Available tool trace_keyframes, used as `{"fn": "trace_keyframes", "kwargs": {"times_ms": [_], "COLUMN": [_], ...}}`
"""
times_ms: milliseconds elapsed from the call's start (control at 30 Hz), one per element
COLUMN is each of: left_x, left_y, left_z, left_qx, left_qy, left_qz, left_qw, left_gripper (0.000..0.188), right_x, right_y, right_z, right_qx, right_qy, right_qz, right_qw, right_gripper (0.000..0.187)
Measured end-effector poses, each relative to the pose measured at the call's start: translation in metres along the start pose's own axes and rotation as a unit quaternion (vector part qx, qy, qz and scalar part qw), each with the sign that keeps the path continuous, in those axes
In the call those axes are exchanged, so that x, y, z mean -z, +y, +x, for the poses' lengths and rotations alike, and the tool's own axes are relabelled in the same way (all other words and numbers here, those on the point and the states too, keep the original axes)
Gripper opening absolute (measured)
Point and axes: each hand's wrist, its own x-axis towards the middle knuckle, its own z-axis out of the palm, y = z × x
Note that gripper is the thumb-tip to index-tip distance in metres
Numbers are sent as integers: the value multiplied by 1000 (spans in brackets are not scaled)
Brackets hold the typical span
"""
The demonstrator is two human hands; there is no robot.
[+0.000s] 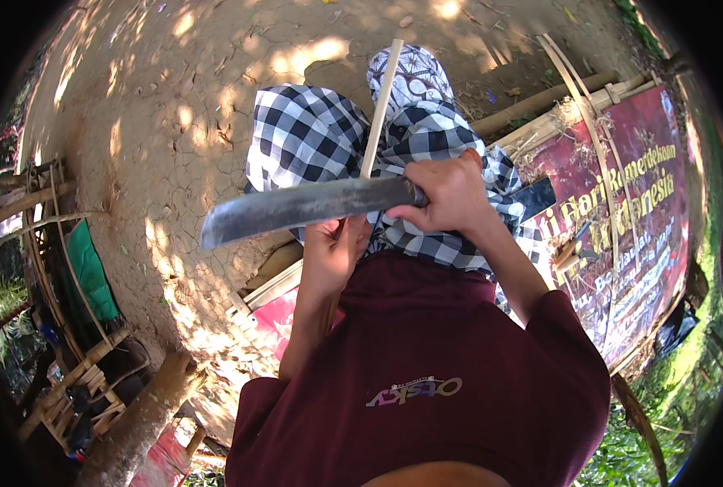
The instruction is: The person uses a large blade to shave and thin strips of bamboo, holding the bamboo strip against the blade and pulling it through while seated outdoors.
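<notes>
My right hand [449,193] is closed around the handle of a machete [296,208]. Its broad, dark grey blade reaches left across my lap, over my left hand. A thin, pale bamboo strip [383,105] slants away from me, and the blade covers part of it. Below the blade, my left hand [333,253] has its fingers pinched, apparently on the near end of the strip; the blade hides part of this grip. Black-and-white checked cloth [308,134] covers my legs, with a patterned blue-and-white cloth [416,75] at the far side.
I sit on a platform covered by a dark red printed banner [637,211], with long bamboo strips [597,146] across it. Right of my lap lies a dark flat blade [536,199]; beyond are small tools [574,256]. A tree trunk [138,422] and green cloth [93,272] stand left.
</notes>
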Motion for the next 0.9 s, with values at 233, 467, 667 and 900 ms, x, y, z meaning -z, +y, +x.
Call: {"fn": "trace_keyframes", "kwargs": {"times_ms": [233, 467, 667, 900], "left_x": [-8, 13, 23, 47], "left_y": [18, 23, 32, 12], "left_z": [9, -12, -28, -60], "left_qx": [1, 31, 29, 65], "left_qy": [-9, 8, 1, -45], "left_qz": [-36, -56, -68, -66], "left_qw": [999, 998, 997, 995], "left_gripper": [22, 24, 25, 23], "right_x": [-5, 17, 16, 29], "right_y": [12, 25, 8, 35], "right_z": [12, 30, 39, 33], "right_qx": [-19, -70, -103, -315], "right_qy": [39, 49, 66, 147], "right_qz": [-25, -107, -127, -123], "right_qw": [999, 991, 984, 930], "right_gripper": [55, 50, 49, 56]}}
